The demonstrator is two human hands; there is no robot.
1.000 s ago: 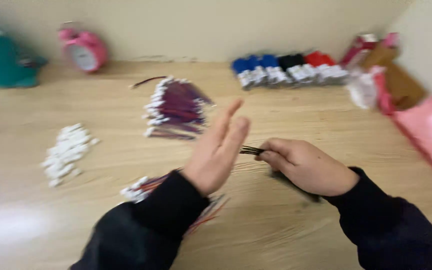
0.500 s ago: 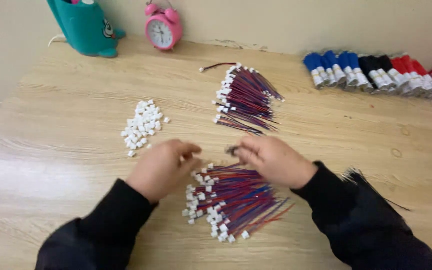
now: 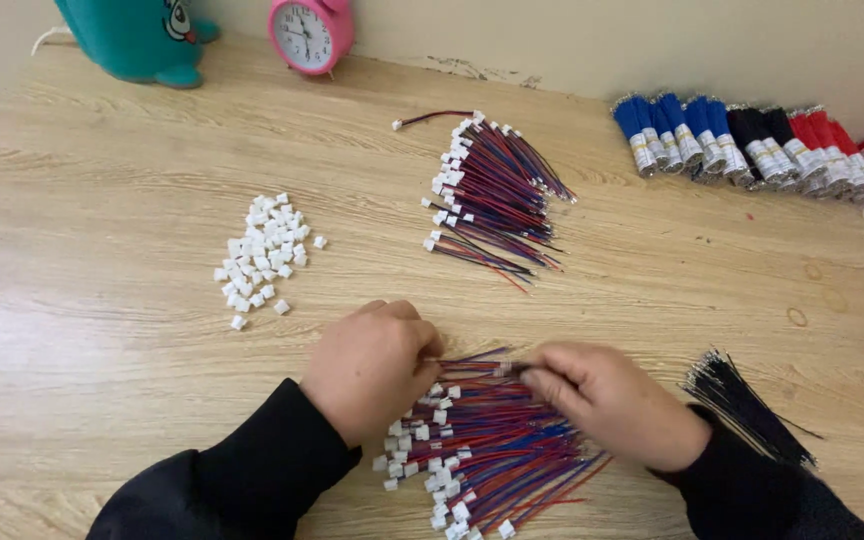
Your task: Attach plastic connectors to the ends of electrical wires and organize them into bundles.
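Red-and-blue wire bundle point(image 3: 497, 455) at six o'clock — my left hand point(image 3: 372, 368) and right hand point(image 3: 612, 400), since a second ago, both pinch one wire point(image 3: 477, 364); loose connectors point(image 3: 264, 255) wait at ten.

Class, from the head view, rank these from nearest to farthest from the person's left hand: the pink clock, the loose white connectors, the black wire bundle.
From the left hand:
1. Loose white connectors, upper left.
2. Black wire bundle, far right.
3. Pink clock, back edge.

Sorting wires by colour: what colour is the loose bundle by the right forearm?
Black, seen in the head view.
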